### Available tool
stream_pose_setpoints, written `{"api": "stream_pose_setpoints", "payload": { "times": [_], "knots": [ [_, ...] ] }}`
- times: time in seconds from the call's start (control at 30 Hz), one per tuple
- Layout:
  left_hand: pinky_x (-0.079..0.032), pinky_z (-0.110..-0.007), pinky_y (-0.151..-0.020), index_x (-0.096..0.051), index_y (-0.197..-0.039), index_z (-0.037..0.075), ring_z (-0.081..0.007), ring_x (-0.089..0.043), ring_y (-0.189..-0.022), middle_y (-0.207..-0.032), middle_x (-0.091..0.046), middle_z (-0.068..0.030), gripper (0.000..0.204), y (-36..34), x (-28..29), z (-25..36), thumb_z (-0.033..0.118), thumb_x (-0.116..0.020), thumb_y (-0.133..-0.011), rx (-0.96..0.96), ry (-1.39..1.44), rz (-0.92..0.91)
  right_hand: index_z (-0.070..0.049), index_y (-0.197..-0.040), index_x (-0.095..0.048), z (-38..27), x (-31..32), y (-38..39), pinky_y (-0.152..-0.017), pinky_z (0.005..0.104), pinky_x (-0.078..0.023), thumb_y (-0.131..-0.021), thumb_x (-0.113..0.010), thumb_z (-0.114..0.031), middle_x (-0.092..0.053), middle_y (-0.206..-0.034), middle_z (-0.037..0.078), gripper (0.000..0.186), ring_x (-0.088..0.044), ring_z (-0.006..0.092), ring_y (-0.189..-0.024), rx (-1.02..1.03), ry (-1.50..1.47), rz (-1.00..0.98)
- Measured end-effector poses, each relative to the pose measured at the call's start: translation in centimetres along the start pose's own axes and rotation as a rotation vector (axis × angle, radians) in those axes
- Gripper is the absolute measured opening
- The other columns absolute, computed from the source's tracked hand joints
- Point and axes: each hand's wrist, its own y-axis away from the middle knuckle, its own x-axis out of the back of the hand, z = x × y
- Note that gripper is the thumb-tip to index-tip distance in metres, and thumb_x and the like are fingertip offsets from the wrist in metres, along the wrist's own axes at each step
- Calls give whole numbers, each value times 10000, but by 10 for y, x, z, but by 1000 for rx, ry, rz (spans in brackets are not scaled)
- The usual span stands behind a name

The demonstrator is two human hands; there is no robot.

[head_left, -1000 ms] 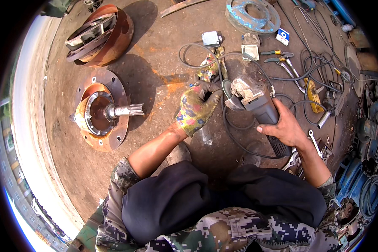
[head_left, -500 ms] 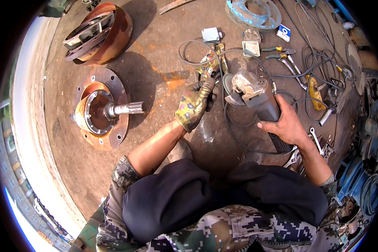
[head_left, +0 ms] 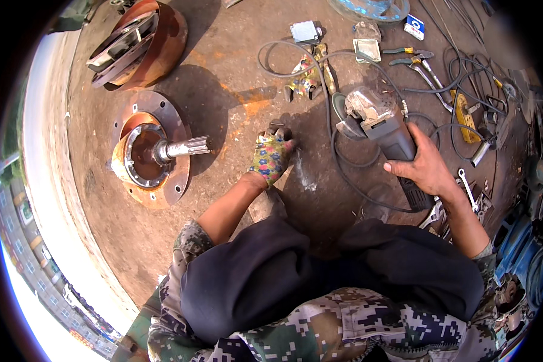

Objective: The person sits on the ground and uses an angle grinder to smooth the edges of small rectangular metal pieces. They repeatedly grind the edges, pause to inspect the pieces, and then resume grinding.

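Note:
My left hand, in a flower-patterned work glove with dark fingertips, hovers over the ground with its fingers curled in. A small thin dark piece shows at its fingertips; I cannot make out what it is. My bare right hand is wrapped round the body of a dark angle grinder, thumb along the near side. The grinder's disc and guard point to the left. Beyond my left hand, a second patterned glove lies on the ground, apart from it.
A rusty flanged hub with a splined shaft lies at left, below a rusty drum. Pliers, a yellow tool, wrenches and looping cables lie at right. A grey box sits farther off.
My left hand has drawn back toward me, away from the loose glove, and its fingers have curled under. My right hand keeps its hold on the grinder. The whole view has shifted slightly.

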Motion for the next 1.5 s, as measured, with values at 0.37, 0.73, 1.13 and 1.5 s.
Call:
{"api": "stream_pose_setpoints", "payload": {
  "times": [0.37, 0.73, 1.13, 1.5],
  "knots": [
    [-537, -313, -760, -642, -1154, 44, -128, -631, -838, -938, -662, -26, 119, -27, 29, 25, 111, -647, -1056, 645, 1412, -11, 127, -1404, -479, 2, -11, 4, -1056, 405, -475, -767, -929, -387, -649, -1278, 266, 934, -633, 334, -1224, -30, -133, -111],
    [-540, -286, -719, -711, -1122, 15, -110, -630, -793, -891, -698, -24, 136, -50, 61, 53, 120, -672, -1045, 667, 1509, 74, 118, -1419, -463, -11, -13, 6, -1037, 457, -496, -763, -913, -434, -647, -1295, 315, 969, -643, 424, -1223, 17, 23, -56],
    [-514, -257, -720, -710, -1103, 0, -78, -600, -811, -938, -695, -7, 133, -55, 67, 61, 113, -669, -1046, 638, 1299, 51, 128, -1431, -459, -11, -10, 2, -1034, 439, -495, -761, -918, -409, -648, -1293, 305, 973, -642, 403, -1224, -8, -64, -146],
    [-545, -339, -721, -721, -1053, 21, -166, -660, -784, -889, -683, -77, 110, -58, 79, 63, 107, -727, -984, 424, 703, 219, 124, -1420, -470, 1, -6, -2, -1061, 438, -478, -768, -921, -441, -637, -1306, 305, 973, -623, 399, -1264, -36, -149, -187]
  ]
}}
